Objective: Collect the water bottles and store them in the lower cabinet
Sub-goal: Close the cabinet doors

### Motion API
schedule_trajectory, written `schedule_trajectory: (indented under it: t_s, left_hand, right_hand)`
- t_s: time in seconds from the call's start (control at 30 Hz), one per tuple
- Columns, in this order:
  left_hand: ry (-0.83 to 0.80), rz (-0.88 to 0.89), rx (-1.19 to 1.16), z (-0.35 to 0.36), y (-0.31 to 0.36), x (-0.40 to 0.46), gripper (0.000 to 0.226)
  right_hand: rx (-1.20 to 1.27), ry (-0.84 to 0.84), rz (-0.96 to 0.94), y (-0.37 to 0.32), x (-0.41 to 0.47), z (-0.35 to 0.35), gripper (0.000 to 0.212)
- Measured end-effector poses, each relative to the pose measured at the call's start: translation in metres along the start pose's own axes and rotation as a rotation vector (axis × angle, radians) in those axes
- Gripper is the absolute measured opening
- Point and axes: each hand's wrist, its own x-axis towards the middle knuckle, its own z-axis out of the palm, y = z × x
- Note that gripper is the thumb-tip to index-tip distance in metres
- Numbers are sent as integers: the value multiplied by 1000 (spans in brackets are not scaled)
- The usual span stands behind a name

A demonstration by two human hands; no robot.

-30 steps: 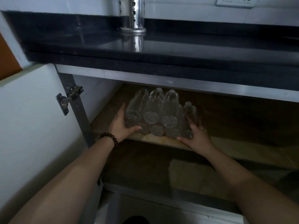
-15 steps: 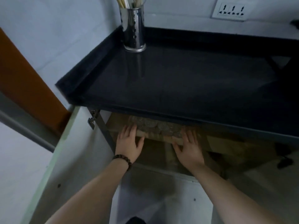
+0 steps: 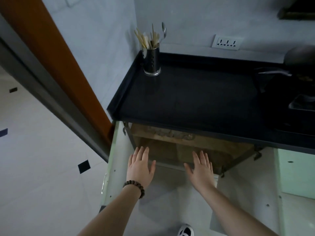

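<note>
Floor tile (image 3: 42, 167), pale with small dark diamond insets, fills the far left, and an orange door (image 3: 56, 53) with its grey frame runs diagonally past it. Next comes the open left cabinet door (image 3: 110, 167), white, swung out toward me, its hinge just under the corner of the surface. My left hand (image 3: 140, 169), a beaded bracelet (image 3: 134, 185) at the wrist, hovers flat with fingers straight and slightly spread in front of the lower cabinet (image 3: 187, 150), holding nothing. Above it the black surface (image 3: 196, 99) reaches back to the pale grey wall; a perforated steel utensil holder (image 3: 151, 63) stands in its back left corner, filled with wooden chopsticks and a spoon. On the wooden shelf inside the cabinet the water bottles (image 3: 170, 133) lie in a row on their sides, bases facing me, half hidden under the surface's front edge. My right hand (image 3: 200, 169) is likewise flat and spread, empty, clear of the bottles. Below, the toe of my shoe (image 3: 185, 230) shows. On the wall sits a white socket strip (image 3: 226, 43). At far right a dark pan (image 3: 300, 57) sits over a stove, and the right cabinet door (image 3: 279, 193) hangs open.
</note>
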Motion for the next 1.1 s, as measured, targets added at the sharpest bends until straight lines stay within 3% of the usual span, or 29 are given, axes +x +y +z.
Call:
schedule_trajectory:
  t_s: [0.3,0.43,0.53,0.67,0.83,1.1]
  left_hand:
    - [100,-29,-18,-28,-93,-56,61]
    - [-57,-181,-74,-19,-139,-73,79]
    - [-227,-215,-272,-8,-155,-82,83]
    - [-294,-211,-298,-7,-153,-88,72]
    - [-295,-140,-244,2,-120,-82,41]
    - [-400,181,26,44,-56,-66,71]
  right_hand:
    - [54,71,75,-34,-72,24,67]
    - [50,58,96,-45,-98,42,67]
    - [77,52,110,-48,-114,49,67]
    - [95,66,145,-43,-132,51,67]
    - [124,117,215,-13,-152,42,64]
    - [117,219,408,78,-163,5,63]
